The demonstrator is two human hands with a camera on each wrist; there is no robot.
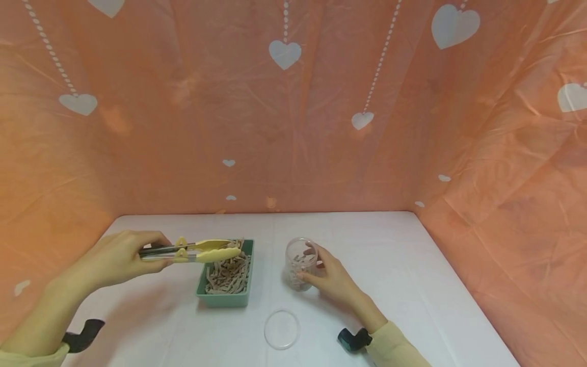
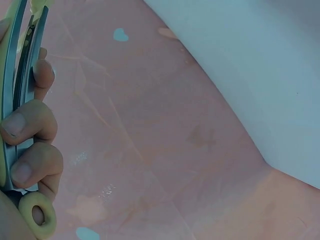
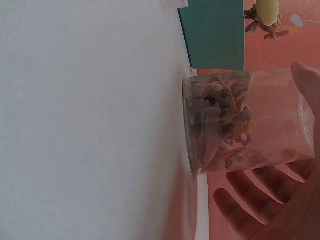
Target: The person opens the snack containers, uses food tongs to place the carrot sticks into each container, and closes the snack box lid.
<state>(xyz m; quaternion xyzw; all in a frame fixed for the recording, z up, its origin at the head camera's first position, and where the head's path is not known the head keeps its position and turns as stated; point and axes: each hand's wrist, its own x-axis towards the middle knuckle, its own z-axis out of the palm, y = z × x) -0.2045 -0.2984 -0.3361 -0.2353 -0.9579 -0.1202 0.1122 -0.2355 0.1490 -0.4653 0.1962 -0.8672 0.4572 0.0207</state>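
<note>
My left hand (image 1: 120, 256) grips metal tongs (image 2: 20, 75) with yellow tips (image 1: 220, 255), which hang over the green tray (image 1: 223, 300) of brown strips (image 1: 229, 275). In the right wrist view, several strips (image 3: 270, 30) stick out beside a yellow tip (image 3: 267, 11) above the tray (image 3: 212, 35). My right hand (image 1: 337, 280) holds a clear jar (image 1: 301, 257) around its right side, thumb and fingers on the wall. The jar (image 3: 280, 120) stands upright on the table, its lower part filled with strips (image 3: 225, 120).
A clear ring-shaped lid (image 1: 282, 329) lies on the white table (image 1: 183, 336) in front of the jar and tray. Orange cloth (image 1: 257, 127) with white hearts surrounds the table at the back and sides.
</note>
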